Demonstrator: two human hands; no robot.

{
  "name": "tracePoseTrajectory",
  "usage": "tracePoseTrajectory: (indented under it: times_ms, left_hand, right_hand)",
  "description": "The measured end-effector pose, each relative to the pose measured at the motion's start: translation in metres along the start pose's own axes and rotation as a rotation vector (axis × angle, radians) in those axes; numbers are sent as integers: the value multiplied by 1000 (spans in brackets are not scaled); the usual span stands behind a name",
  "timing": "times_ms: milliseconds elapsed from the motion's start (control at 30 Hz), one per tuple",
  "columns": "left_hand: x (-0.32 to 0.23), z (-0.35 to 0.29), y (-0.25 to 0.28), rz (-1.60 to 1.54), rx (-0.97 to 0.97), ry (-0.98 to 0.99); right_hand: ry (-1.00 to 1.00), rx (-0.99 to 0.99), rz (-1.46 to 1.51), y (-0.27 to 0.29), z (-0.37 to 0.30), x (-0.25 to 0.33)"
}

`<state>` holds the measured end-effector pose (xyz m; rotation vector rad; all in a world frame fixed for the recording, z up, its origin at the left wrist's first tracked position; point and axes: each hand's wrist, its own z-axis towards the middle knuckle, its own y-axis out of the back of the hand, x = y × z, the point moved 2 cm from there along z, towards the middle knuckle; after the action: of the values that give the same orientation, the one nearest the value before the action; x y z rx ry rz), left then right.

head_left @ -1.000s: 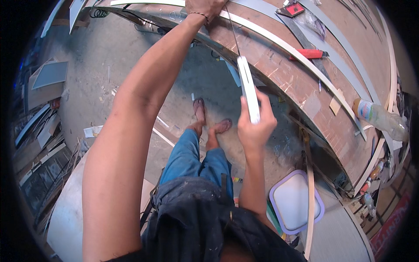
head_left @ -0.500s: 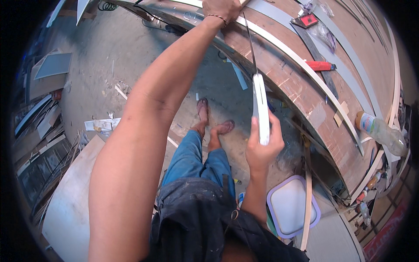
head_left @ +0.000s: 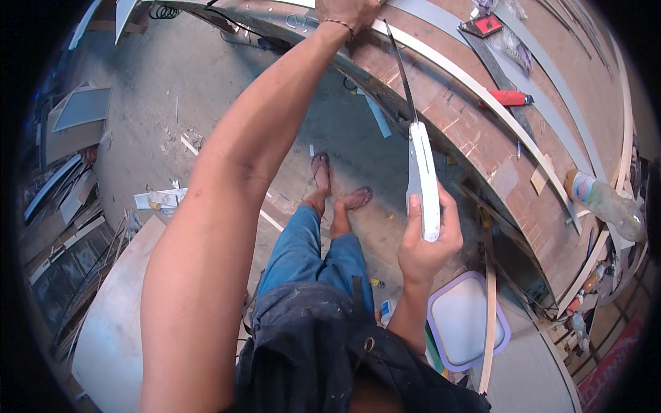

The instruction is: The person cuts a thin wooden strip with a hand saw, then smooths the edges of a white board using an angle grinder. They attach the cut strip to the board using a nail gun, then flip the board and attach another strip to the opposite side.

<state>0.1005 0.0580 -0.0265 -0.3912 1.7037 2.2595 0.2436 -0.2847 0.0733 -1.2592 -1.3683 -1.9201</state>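
Observation:
My right hand (head_left: 432, 237) is closed round the white handle (head_left: 424, 180) of a handsaw. Its thin dark blade (head_left: 403, 72) points up and away, with the tip beside my left wrist at the workbench edge. At the top of the view my left hand (head_left: 349, 9) is closed over a long white strip (head_left: 451, 74) that lies along the bench (head_left: 475, 148). Its fingertips are partly cut off by the frame. The blade tip sits close to the strip; whether it touches cannot be made out.
Grey strips (head_left: 558, 131), a red utility knife (head_left: 508, 98), a red-and-black box (head_left: 482, 26) and a plastic bottle (head_left: 606, 203) lie on the bench. A purple-rimmed tray (head_left: 506, 330) stands lower right. Offcuts and panels (head_left: 82, 113) crowd the left; scraps litter the floor (head_left: 172, 82).
My right hand and the saw have drawn back slightly, down and to the right. The blade now shows a little broader. My left hand stays in place on the strip.

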Motion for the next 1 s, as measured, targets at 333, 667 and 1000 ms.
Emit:
tracePoseTrajectory:
  times_ms: [333, 667, 1000]
  left_hand:
    - [-2, -3, 4, -28, 4, -9]
    - [1, 3, 2, -54, 128, 85]
    - [-7, -6, 13, -71, 23, 109]
  right_hand:
    - [-55, 54, -39, -9, 24, 19]
    - [-9, 83, -19, -1, 26, 32]
    - [-54, 66, -27, 0, 26, 24]
